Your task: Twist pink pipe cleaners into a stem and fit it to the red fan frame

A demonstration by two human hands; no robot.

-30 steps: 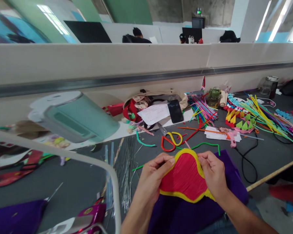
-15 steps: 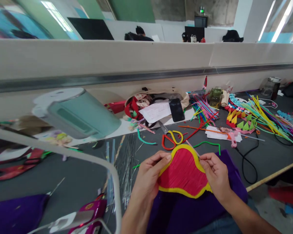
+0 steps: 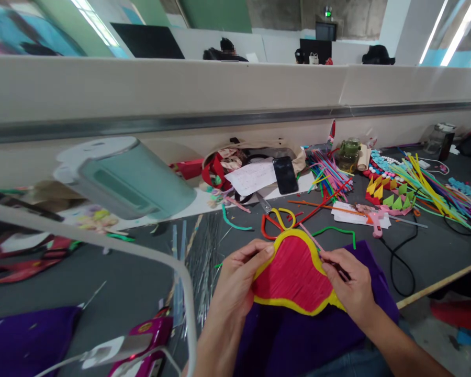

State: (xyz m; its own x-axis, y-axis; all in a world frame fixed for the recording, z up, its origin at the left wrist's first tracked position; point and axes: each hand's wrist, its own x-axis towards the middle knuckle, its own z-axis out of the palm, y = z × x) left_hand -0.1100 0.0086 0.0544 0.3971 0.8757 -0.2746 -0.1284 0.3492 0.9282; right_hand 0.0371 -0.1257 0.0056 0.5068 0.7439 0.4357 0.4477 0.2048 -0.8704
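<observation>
A red panel with a fuzzy yellow border (image 3: 292,275) is held up over a purple cloth (image 3: 294,340) on the lap. My left hand (image 3: 239,280) pinches its upper left edge between thumb and fingers. On the other side, my right hand (image 3: 347,277) is closed at the right edge, its fingertips against the yellow border. A thin pink strip (image 3: 311,236) runs up and left from those fingertips, behind the panel's edge. Scissors with red and yellow handles (image 3: 284,217) lie just beyond the panel.
A pale green lamp head (image 3: 137,180) and its white curved arm (image 3: 186,293) stand at the left. Behind lie a black phone (image 3: 285,175), papers and bundled pipe cleaners (image 3: 327,173). A pink glue gun (image 3: 374,222) with a black cord rests at the right, near a wooden stick (image 3: 439,285).
The view has shifted slightly. My right hand has turned a little, and more of the pink strip shows above its fingertips. My left hand keeps its hold on the panel.
</observation>
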